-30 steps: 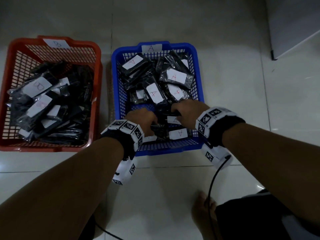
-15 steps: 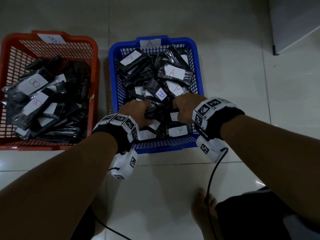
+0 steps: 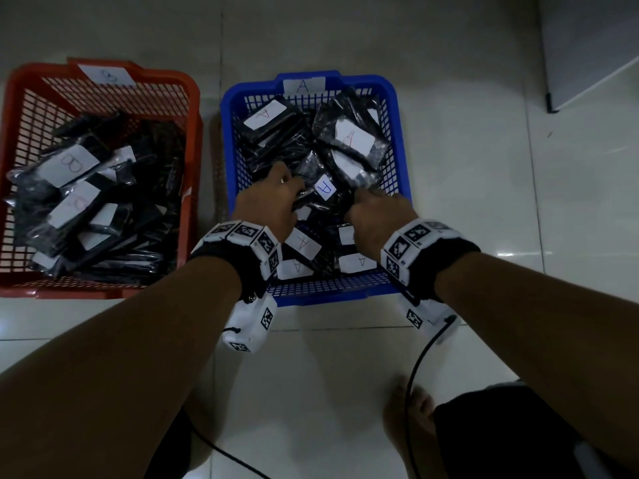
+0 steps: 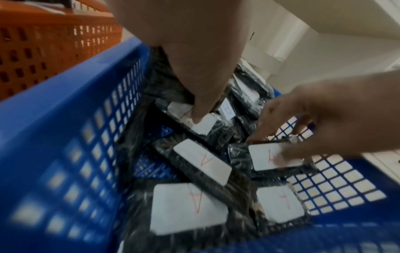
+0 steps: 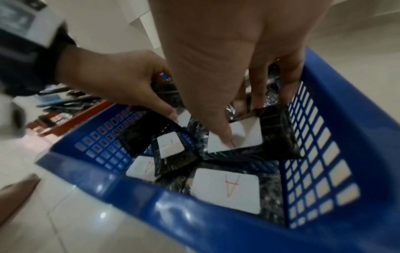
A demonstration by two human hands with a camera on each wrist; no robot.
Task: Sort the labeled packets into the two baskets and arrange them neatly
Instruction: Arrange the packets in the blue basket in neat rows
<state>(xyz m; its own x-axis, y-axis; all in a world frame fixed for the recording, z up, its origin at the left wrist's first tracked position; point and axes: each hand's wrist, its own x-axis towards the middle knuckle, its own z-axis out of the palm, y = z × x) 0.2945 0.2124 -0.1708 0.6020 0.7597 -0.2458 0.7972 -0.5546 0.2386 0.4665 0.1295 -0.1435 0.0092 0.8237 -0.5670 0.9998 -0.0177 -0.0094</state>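
both hands are down inside the blue basket (image 3: 401, 140). the left hand (image 3: 268, 202) curls over a bunch of black packets (image 3: 311, 198) mid-basket, thumb pressing a white label; the right hand (image 3: 377, 212) clutches the same bunch from the right, thumb on a label too. the packets are glossy black plastic with white labels marked a, heaped loosely. the red basket (image 3: 103, 98), on the left, holds packets marked b (image 3: 74, 162).
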